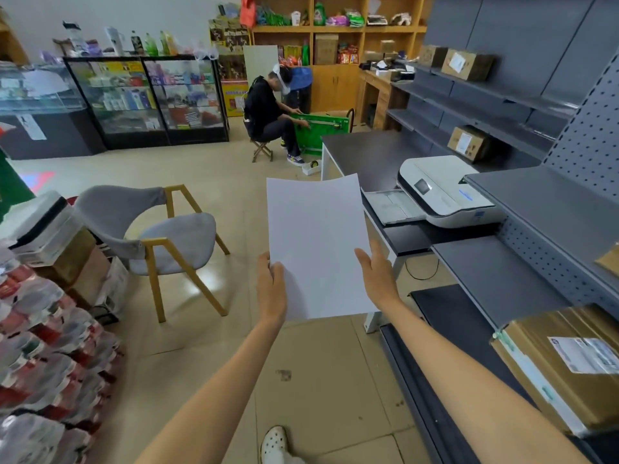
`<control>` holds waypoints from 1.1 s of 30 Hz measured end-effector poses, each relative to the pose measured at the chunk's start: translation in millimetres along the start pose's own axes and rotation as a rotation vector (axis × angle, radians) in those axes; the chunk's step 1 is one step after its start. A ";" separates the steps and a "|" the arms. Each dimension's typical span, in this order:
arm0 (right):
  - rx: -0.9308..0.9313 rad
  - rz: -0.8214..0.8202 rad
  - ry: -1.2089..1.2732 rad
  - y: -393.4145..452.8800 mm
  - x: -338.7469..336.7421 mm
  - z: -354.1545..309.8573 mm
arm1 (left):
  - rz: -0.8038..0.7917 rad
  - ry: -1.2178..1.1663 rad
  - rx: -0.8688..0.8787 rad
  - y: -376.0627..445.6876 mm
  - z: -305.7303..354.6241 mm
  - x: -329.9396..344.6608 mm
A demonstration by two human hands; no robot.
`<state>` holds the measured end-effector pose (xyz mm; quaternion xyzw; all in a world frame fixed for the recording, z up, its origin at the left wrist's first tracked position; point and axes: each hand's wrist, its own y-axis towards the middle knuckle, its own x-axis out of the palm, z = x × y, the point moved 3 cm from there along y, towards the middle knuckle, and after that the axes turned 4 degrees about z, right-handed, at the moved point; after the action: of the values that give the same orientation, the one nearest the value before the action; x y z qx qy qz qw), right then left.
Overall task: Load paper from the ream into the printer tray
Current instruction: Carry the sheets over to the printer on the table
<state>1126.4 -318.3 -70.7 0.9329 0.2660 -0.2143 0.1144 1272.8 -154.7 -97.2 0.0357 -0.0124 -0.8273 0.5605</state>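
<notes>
Two hands (271, 289) (378, 276), one paper sheet (318, 242), one printer (445, 192), one chair (157, 236).

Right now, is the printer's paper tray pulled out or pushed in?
Pulled out: the tray sticks out from the front of the white printer, towards the paper.
</notes>
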 end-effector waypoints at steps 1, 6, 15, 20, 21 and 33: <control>0.000 0.006 -0.007 11.4 6.1 -1.4 | -0.012 -0.003 -0.007 13.9 -0.6 2.4; -0.012 0.040 0.001 77.2 38.7 -13.6 | -0.064 0.017 0.004 96.2 0.3 12.3; -0.021 0.080 0.047 193.6 105.1 -29.9 | -0.122 0.022 0.044 242.2 -11.6 24.3; 0.007 0.112 0.036 226.8 119.2 -22.3 | -0.191 0.040 0.037 286.0 -26.5 42.6; 0.007 0.122 0.029 234.4 119.8 -20.2 | -0.204 0.046 0.035 293.6 -28.5 48.4; 0.066 0.126 0.023 356.4 122.9 16.1 | -0.212 0.110 0.012 391.1 -37.6 132.0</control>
<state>1409.6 -565.3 -106.1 0.9535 0.2007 -0.2044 0.0936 1589.2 -421.8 -116.9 0.0853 0.0173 -0.8786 0.4696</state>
